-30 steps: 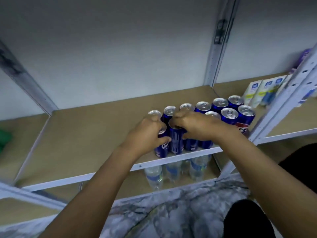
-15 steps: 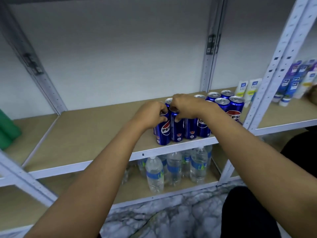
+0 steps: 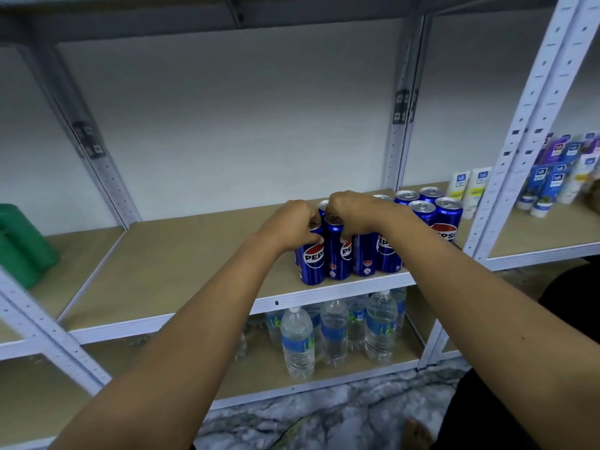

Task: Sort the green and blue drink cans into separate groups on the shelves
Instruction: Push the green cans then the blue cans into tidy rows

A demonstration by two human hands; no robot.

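Several blue Pepsi cans (image 3: 418, 219) stand in a tight group at the right end of the middle shelf (image 3: 181, 251). My left hand (image 3: 292, 224) grips the top of the leftmost front can (image 3: 313, 263). My right hand (image 3: 352, 211) grips the top of the can beside it (image 3: 339, 254), thumb down its side. The two hands nearly touch. Green objects (image 3: 19, 245), blurred, sit at the far left on the neighbouring shelf; whether they are cans I cannot tell.
Several water bottles (image 3: 334, 332) stand on the shelf below. White and blue tubes (image 3: 552, 180) fill the right-hand shelf. White uprights (image 3: 519, 131) frame the bay. The marble floor (image 3: 341, 414) lies beneath.
The camera has tilted up, so the shelf sits lower in view. Both hands stay on the front left cans, which now stand closer together.
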